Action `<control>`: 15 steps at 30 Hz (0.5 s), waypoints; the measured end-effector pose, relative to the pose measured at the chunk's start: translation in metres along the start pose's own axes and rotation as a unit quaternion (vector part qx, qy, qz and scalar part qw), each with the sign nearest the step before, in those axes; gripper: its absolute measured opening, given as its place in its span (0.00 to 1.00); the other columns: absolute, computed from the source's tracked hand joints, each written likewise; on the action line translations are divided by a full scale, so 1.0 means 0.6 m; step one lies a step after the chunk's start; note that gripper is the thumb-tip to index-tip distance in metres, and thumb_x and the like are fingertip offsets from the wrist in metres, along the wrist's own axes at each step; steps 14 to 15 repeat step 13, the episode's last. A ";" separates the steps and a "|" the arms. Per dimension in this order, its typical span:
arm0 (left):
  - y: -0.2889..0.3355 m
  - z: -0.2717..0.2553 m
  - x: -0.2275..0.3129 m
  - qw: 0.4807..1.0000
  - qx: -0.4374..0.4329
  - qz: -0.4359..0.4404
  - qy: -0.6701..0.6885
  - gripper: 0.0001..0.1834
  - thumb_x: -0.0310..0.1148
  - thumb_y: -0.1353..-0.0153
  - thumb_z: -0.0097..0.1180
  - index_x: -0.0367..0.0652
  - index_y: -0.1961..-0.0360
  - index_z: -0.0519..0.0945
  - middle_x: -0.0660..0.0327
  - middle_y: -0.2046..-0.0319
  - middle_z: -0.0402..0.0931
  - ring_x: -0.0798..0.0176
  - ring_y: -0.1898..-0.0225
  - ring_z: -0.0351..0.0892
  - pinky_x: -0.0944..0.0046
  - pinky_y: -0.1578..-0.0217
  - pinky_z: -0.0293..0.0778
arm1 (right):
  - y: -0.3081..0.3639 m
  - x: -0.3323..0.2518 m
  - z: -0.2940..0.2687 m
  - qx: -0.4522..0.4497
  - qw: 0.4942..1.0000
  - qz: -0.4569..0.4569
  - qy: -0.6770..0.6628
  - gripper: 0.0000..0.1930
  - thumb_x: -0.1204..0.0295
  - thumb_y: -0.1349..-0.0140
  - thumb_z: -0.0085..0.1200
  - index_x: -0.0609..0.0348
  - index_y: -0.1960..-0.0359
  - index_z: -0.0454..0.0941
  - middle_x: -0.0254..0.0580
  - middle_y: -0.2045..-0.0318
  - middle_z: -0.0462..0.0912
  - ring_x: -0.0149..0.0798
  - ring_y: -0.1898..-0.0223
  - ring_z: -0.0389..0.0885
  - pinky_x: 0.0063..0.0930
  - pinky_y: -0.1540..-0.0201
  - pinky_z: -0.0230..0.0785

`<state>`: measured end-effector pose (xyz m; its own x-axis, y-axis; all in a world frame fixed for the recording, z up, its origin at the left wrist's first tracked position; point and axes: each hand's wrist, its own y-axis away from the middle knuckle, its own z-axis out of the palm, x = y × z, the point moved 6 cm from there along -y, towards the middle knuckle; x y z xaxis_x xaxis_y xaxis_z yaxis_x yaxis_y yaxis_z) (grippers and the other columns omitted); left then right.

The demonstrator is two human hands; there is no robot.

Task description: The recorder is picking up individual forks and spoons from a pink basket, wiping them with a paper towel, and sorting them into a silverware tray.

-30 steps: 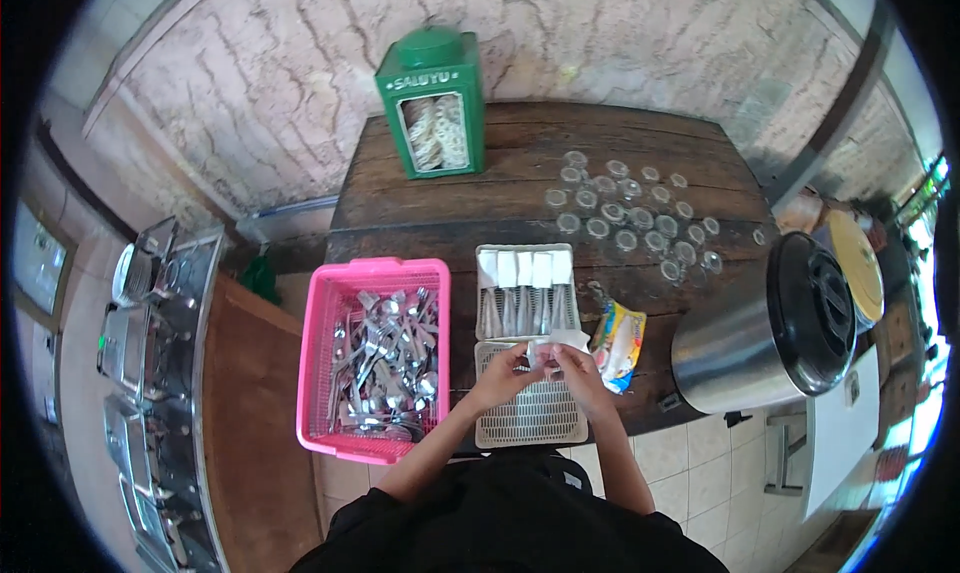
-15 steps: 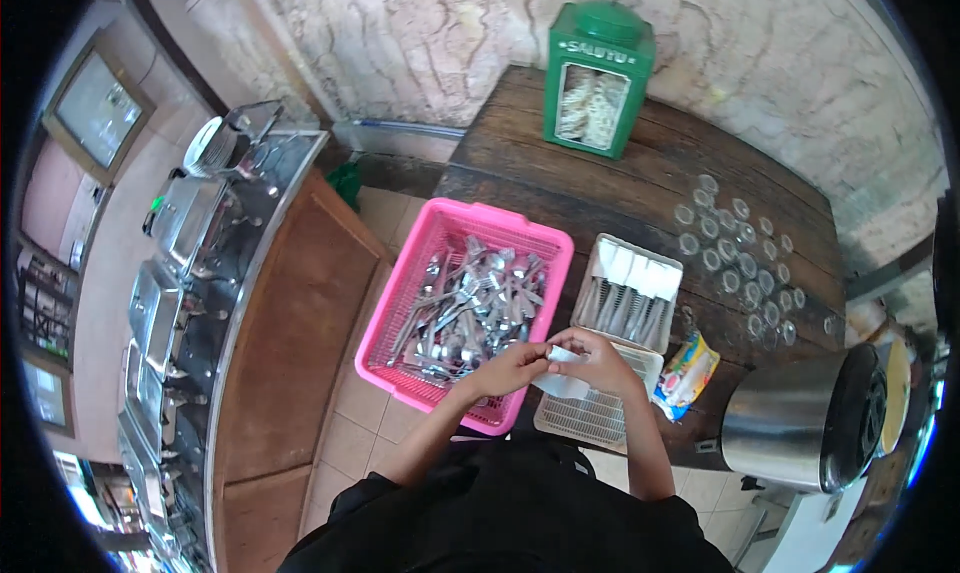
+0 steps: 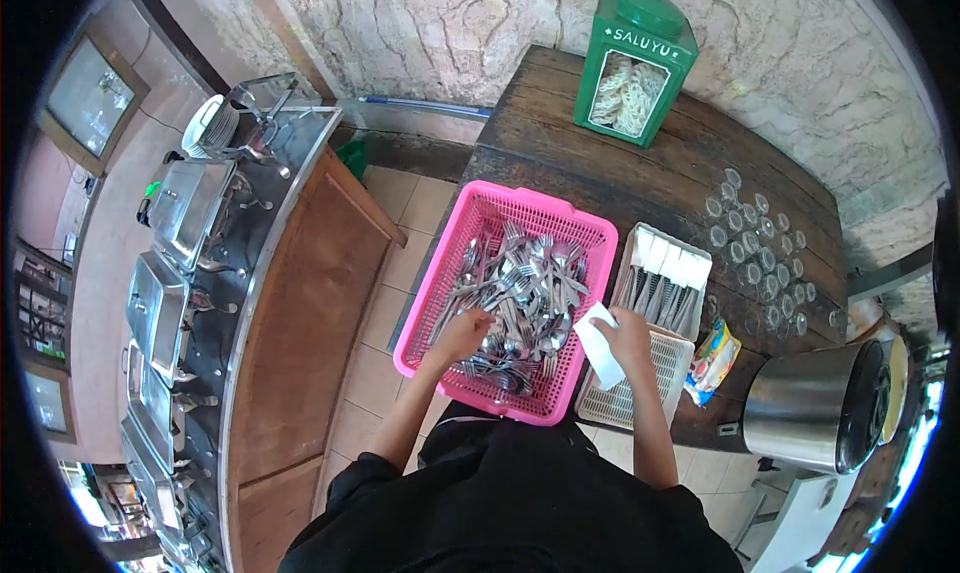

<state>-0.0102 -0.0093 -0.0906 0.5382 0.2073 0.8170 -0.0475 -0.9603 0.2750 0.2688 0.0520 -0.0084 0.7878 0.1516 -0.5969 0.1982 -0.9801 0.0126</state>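
Note:
A pink plastic basket (image 3: 607,263) stands in front of me, heaped with loose metal spoons and forks (image 3: 515,298). Over the basket's near left part hovers my left hand (image 3: 462,338), its fingers reaching toward the cutlery, with no utensil visible in them. My right hand (image 3: 628,339) pinches a white paper sleeve (image 3: 598,351) by its edge, beside the basket's right rim. Below that hand lies a light slotted plastic tray (image 3: 668,368). Just beyond it, another tray (image 3: 637,235) holds several utensils tucked in white paper.
A colourful plastic packet (image 3: 712,363) and a steel drum-shaped container (image 3: 800,408) stand to the right. Many glasses (image 3: 750,243) are grouped upon the wooden table (image 3: 530,158). Farther back is a green tin (image 3: 640,63). Chafing dishes (image 3: 160,298) line the left counter.
My left hand has let go of the paper and moved left over the cutlery. My right hand keeps the paper sleeve and has shifted slightly right and up. The view has shifted too.

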 end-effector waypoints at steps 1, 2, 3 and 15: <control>0.001 0.014 -0.006 0.995 -0.022 0.063 -0.072 0.13 0.24 0.52 0.48 0.38 0.62 0.75 0.55 0.67 0.75 0.56 0.64 0.75 0.62 0.61 0.70 | 0.006 -0.008 -0.003 0.014 1.000 0.004 0.020 0.18 0.58 0.51 0.57 0.66 0.76 0.76 0.52 0.83 0.75 0.46 0.82 0.74 0.33 0.77 0.63; 0.004 0.028 -0.006 0.981 -0.043 0.127 -0.144 0.15 0.23 0.55 0.47 0.39 0.63 0.76 0.54 0.65 0.75 0.53 0.61 0.74 0.60 0.59 0.69 | 0.006 -0.014 0.002 0.016 1.000 0.008 0.022 0.18 0.58 0.51 0.57 0.66 0.76 0.76 0.52 0.83 0.75 0.46 0.82 0.74 0.33 0.77 0.63; 0.019 0.036 0.012 0.964 -0.053 0.116 -0.231 0.10 0.25 0.53 0.47 0.43 0.68 0.77 0.56 0.66 0.74 0.57 0.58 0.73 0.58 0.61 0.70 | 0.009 -0.010 0.008 0.007 0.999 0.035 0.003 0.18 0.58 0.51 0.57 0.65 0.77 0.76 0.51 0.82 0.75 0.47 0.81 0.74 0.34 0.75 0.64; -0.006 0.045 0.012 0.816 -0.153 0.326 -0.453 0.09 0.31 0.48 0.47 0.49 0.66 0.75 0.60 0.62 0.69 0.58 0.55 0.68 0.59 0.58 0.68 | 0.047 -0.057 0.031 0.017 0.982 0.107 -0.156 0.17 0.59 0.51 0.58 0.65 0.74 0.76 0.49 0.82 0.76 0.40 0.81 0.76 0.32 0.76 0.64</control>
